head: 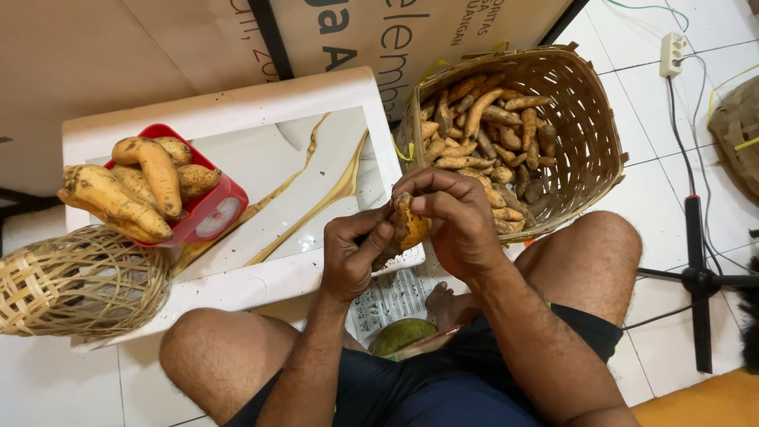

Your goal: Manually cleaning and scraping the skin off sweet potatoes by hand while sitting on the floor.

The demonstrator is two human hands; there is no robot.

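Held item: an orange sweet potato (411, 225), partly soil-crusted, is gripped between both hands above the near edge of the low white table (237, 103).
Left hand (356, 253): fingers are closed around the tuber's lower end, thumb pressed on its skin.
Right hand (455, 221): fingers are curled over the top and far side, clamped on the same tuber.
Step in hand: the skin appears to be rubbed or scraped clean; whether a blade is held cannot be told.
Technique, as judged: the tuber is best steadied by one hand and turned a little at a time while the other works the surface, debris being let fall onto the printed paper (391, 296) below.
Supply: a woven basket (589, 142) of unwashed tubers is tilted beside the right knee.
Done pile: larger tubers are heaped on a red scale (213, 205) on the table.
Surface: white top, marbled with gold veins; a small wicker basket (75, 281) is set at its left corner.
Room: white tiled floor, a black stand (700, 277), cables and a power strip (673, 54) to the right.
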